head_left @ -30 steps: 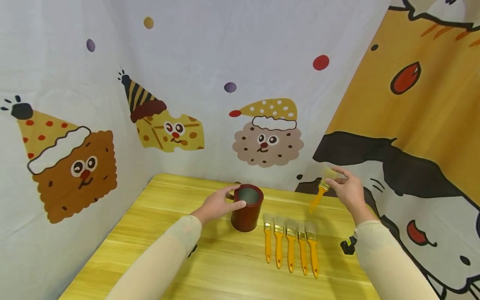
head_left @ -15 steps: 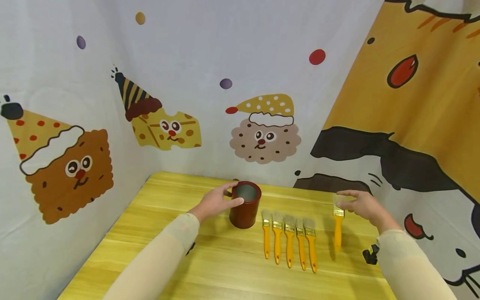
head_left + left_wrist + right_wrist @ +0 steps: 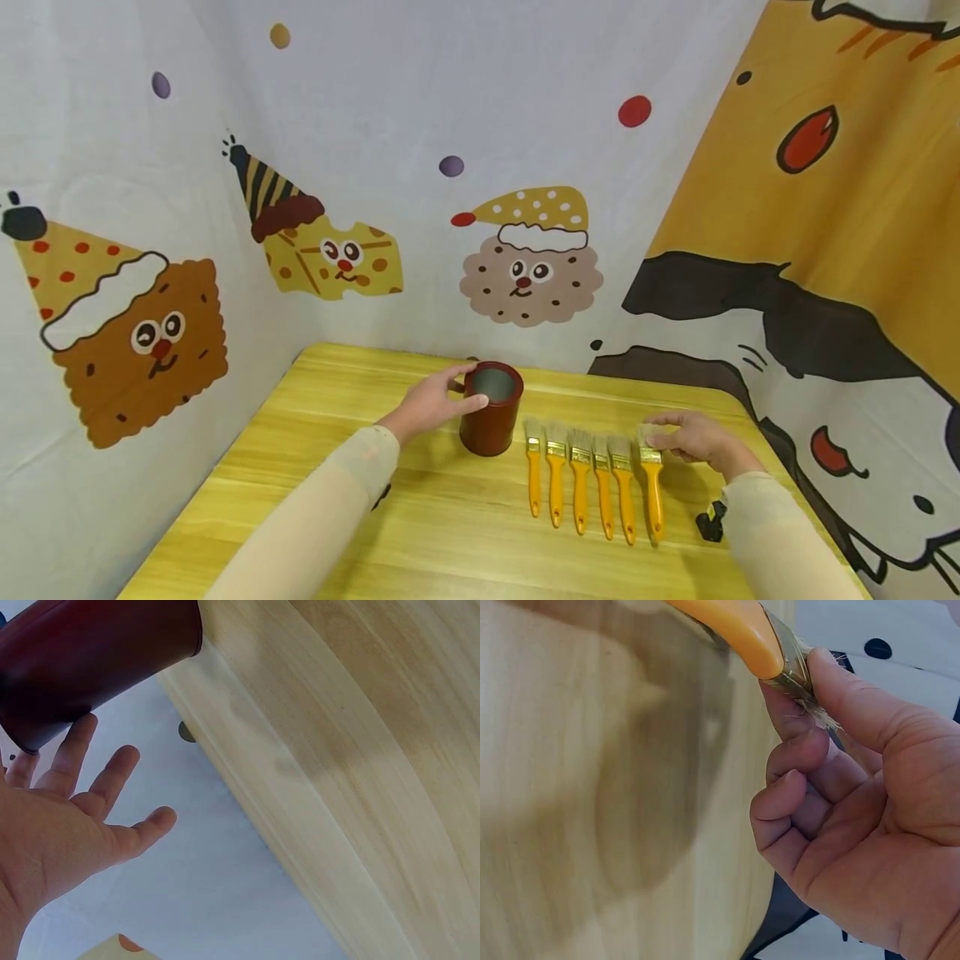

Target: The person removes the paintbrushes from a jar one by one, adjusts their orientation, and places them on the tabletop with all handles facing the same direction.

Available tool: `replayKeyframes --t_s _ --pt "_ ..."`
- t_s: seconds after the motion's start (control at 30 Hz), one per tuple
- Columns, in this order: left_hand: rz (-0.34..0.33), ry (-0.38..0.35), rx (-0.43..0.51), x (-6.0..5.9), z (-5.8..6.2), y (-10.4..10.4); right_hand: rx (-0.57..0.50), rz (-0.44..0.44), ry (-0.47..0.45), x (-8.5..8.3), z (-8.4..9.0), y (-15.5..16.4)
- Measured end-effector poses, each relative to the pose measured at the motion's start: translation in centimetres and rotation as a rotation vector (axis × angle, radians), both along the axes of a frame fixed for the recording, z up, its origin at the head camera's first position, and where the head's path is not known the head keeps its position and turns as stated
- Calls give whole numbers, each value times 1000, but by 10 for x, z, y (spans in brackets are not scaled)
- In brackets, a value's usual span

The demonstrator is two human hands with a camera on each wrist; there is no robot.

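Note:
My left hand (image 3: 448,402) holds a dark red cup (image 3: 491,410) that stands upright on the yellow wooden table (image 3: 315,433), thumb on its near side and index finger round the far side. In the left wrist view the cup (image 3: 97,652) is at the top left and my other fingers (image 3: 112,776) are spread beside it. My right hand (image 3: 667,435) pinches the bristle end of a yellow-handled brush (image 3: 653,492). This brush lies at the right end of a row of several like brushes (image 3: 579,483). In the right wrist view my thumb (image 3: 855,697) presses the brush's ferrule (image 3: 784,656).
The table has cartoon-printed cloth walls at the back (image 3: 480,208) and on the right (image 3: 840,250). A small black object (image 3: 709,522) sits by my right forearm near the right edge. Bare wood lies in front of the brushes.
My right hand brought the brush down from the air at the back right and laid it beside the row, at its right end. The left hand stayed on the cup.

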State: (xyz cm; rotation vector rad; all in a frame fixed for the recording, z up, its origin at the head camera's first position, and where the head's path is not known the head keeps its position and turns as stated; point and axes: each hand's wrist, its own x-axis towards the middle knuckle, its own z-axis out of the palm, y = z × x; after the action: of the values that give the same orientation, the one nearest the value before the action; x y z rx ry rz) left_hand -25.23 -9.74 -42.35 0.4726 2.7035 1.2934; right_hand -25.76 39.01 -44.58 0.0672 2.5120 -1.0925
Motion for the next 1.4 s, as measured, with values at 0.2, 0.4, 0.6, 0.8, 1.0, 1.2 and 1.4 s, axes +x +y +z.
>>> replayKeyframes --t_s 0.2,0.4,0.6,0.8,1.0,1.2,1.4 --pt "9 0 -7 -4 -2 0 33 1 -5 0 -7 -5" --pt "18 3 -20 -5 -3 1 96 1 -10 1 -12 -10" --pt "1 -15 2 -4 -4 0 166 22 3 1 -17 -9" --pt "-9 -29 16 -1 -2 0 224 56 3 1 -22 -6" --pt "2 -12 6 -1 -1 0 240 54 16 1 -21 -8" --pt "-1 -23 9 -2 -4 0 248 53 22 2 -20 -11" --pt "5 -17 -2 -4 -6 0 241 38 15 2 -21 -10"
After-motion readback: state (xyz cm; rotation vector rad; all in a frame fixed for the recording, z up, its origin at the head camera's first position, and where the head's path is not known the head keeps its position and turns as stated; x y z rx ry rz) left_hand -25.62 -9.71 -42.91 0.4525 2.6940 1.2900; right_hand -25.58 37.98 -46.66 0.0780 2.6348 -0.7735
